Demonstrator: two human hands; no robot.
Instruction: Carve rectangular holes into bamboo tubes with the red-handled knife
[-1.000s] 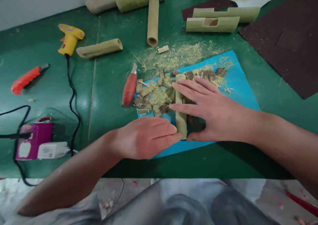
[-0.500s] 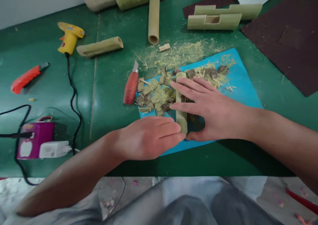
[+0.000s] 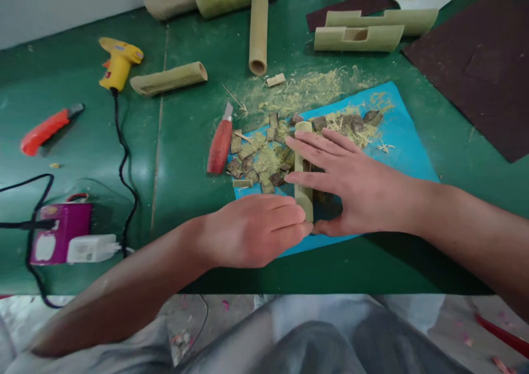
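Note:
A short pale-green bamboo tube (image 3: 303,200) with a notch cut in its side lies on a blue sheet (image 3: 413,142), pointing away from me. At its near end, my left hand (image 3: 256,229) is closed, thumb and fingers pressed on the tube; the fingertips are partly hidden. My right hand (image 3: 355,189) lies across the tube from the right with fingers spread and their tips on its upper side. Dark brown chips (image 3: 248,164) and yellowish shavings (image 3: 266,159) are scattered left of the tube. A red-handled knife (image 3: 220,145) rests beside the sheet.
Around the green table (image 3: 185,142) lie a yellow glue gun (image 3: 119,63) with a black cord, an orange cutter (image 3: 47,131), and a purple power box (image 3: 61,233) with a white plug (image 3: 93,248). Notched bamboo pieces (image 3: 359,38) and dark brown sheets (image 3: 475,65) sit farther back.
The view has shifted slightly, so everything on the table appears a little farther right. Both hands stay in place on the bamboo tube.

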